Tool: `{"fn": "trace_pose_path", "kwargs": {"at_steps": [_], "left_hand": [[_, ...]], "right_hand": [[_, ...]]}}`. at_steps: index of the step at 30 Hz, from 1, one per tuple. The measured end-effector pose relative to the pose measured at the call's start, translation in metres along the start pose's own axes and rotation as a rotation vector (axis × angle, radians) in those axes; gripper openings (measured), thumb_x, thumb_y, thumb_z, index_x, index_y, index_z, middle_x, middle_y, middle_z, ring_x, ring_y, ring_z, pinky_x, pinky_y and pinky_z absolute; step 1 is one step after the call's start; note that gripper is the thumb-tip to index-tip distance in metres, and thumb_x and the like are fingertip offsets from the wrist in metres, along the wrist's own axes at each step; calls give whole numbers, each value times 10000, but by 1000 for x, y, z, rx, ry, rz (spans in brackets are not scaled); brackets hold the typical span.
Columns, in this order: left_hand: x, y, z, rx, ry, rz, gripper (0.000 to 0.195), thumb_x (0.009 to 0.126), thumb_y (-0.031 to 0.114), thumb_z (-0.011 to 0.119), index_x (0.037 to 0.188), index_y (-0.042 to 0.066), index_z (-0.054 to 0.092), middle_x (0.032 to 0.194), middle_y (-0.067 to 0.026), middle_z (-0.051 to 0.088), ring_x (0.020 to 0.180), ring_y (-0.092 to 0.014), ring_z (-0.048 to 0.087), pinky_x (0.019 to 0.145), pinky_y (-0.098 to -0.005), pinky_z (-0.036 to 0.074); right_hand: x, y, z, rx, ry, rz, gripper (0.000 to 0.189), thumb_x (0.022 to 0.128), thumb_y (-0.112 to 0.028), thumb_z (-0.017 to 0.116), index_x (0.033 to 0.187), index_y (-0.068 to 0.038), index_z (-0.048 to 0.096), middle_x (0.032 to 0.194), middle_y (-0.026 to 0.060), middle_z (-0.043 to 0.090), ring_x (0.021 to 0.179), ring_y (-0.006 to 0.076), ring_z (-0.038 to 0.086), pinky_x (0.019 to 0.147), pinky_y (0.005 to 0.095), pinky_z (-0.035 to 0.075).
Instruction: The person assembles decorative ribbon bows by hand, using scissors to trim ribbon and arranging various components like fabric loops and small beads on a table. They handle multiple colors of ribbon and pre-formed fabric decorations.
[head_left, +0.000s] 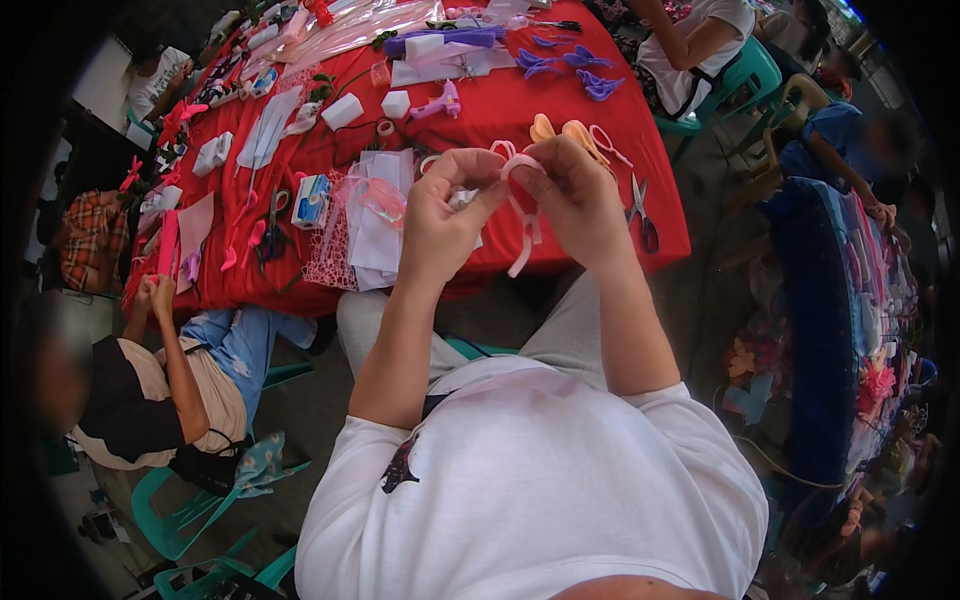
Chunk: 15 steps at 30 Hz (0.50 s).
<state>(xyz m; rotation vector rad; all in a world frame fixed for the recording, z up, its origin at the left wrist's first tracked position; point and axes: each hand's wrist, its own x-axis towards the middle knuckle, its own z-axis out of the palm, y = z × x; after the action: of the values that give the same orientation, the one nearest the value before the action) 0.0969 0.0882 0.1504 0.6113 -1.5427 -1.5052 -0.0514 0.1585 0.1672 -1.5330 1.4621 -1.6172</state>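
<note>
Between both hands, over the near edge of the red-covered table, is a pink fuzzy craft stem (517, 264) bent into loops, its ends hanging down. My left hand (454, 199) pinches its left side between thumb and fingers. On the other side, my right hand (574, 199) pinches the loop. Peach petal shapes (541, 127) lie just beyond my right hand, beside a pale pink loop (611, 146). Open scissors (639, 210) rest to the right. White sheets (379, 244) and pink netting (330, 259) lie left of my left hand.
A pink glue gun (439, 103), white foam blocks (343, 112), purple petal shapes (600, 84) and a small blue-white box (311, 201) are on the red tablecloth (480, 120). A co-worker (150, 390) sits at left by green plastic chairs (180, 510). Another table (814, 337) stands at right.
</note>
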Motion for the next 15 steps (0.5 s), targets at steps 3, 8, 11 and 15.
{"fn": "trace_pose_path", "kwargs": {"at_steps": [3,8,11,15], "left_hand": [[0,-5,4,76,86,122,179,865,42,693,1032,7,639,927,-41,662,901,-108,619,801,-245,486],[-1,-7,4,-21,26,29,219,865,41,694,1075,7,637,959,-41,675,878,-92,629,763,-223,494],[-1,-2,4,-131,23,-53,232,870,61,698,1087,1,641,948,-37,679,837,-72,622,723,-204,491],[-1,-2,14,-246,55,-100,251,889,110,694,1101,-11,640,903,-44,681,738,-64,608,670,-206,493]], "right_hand": [[1,7,-4,234,-76,79,187,882,6,636,1048,24,551,871,61,638,756,94,609,668,243,501],[-1,8,-7,303,-75,107,246,855,55,647,1071,34,531,972,65,628,843,105,625,746,256,526],[0,0,-8,301,-84,135,264,845,65,651,1081,32,539,960,67,639,839,112,632,747,263,529],[2,15,-10,332,-31,110,231,840,66,651,1054,31,571,919,61,653,817,103,634,728,250,524]]}}
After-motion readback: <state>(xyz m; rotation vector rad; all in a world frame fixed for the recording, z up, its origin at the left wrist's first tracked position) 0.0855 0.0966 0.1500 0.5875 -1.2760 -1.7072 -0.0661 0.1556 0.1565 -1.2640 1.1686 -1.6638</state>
